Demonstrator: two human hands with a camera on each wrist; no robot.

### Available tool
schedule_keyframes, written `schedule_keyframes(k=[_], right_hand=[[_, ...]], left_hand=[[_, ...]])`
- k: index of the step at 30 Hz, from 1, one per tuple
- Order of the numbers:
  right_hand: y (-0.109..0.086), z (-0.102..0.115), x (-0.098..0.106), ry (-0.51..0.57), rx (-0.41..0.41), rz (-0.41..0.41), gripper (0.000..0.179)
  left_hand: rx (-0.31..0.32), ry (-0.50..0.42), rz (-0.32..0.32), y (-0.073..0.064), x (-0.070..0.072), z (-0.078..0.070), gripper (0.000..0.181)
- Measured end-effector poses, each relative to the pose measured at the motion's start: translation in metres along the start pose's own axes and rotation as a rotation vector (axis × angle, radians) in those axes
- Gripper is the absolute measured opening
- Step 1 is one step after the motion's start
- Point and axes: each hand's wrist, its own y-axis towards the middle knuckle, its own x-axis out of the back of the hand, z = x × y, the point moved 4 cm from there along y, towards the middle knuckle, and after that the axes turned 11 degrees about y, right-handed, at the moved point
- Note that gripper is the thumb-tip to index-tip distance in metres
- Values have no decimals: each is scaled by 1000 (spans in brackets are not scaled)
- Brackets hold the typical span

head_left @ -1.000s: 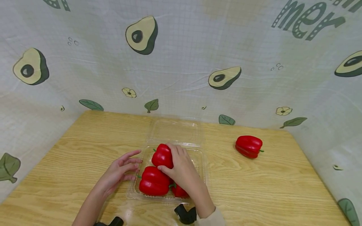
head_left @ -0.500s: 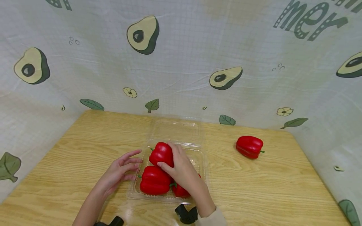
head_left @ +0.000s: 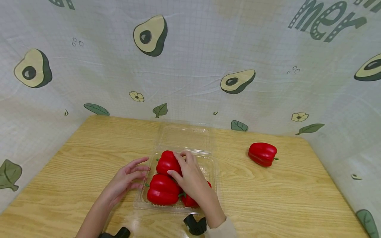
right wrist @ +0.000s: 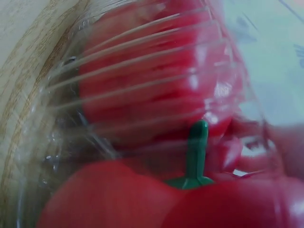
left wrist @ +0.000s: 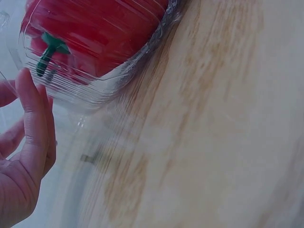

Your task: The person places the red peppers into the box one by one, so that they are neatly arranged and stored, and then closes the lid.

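An open clear plastic clamshell box (head_left: 209, 167) holds three red bell peppers. My right hand (head_left: 193, 178) holds the right side of the back pepper (head_left: 167, 162), thumb and fingertips on its skin. In front of it lie the left pepper (head_left: 163, 190) and the right pepper (head_left: 189, 201), the latter partly hidden under my right wrist. My left hand (head_left: 126, 180) is at the box's left wall, fingers spread and loosely bent. In the left wrist view, its fingertips are right at the ribbed wall, near a green stem (left wrist: 46, 54). The right wrist view shows peppers through the ribbed plastic.
Another red bell pepper (head_left: 262, 154) lies on the wooden table (head_left: 276, 198) to the right. The clear lid (head_left: 184, 137) is folded back behind the box. A black curved piece (head_left: 196, 225) is by my right wrist. A printed cloth (head_left: 190, 49) hangs behind the table.
The back pepper has shifted slightly left and settled in the box, while my right hand's fingers have bent more and drawn back a little on it. My left hand has stayed put.
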Motion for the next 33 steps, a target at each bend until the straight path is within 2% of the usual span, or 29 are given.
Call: schedule_keyframes(k=[16, 25, 33], right_hand=[[-1, 3, -5, -153, 87, 14, 46], [-1, 3, -5, -168, 154, 34, 46], [0, 2, -7, -196, 173, 85, 47]], left_hand=[[-11, 1, 7, -1, 0, -1, 56], [-11, -3, 7, 0, 0, -1, 55], [-36, 19, 21, -2, 0, -3, 56]])
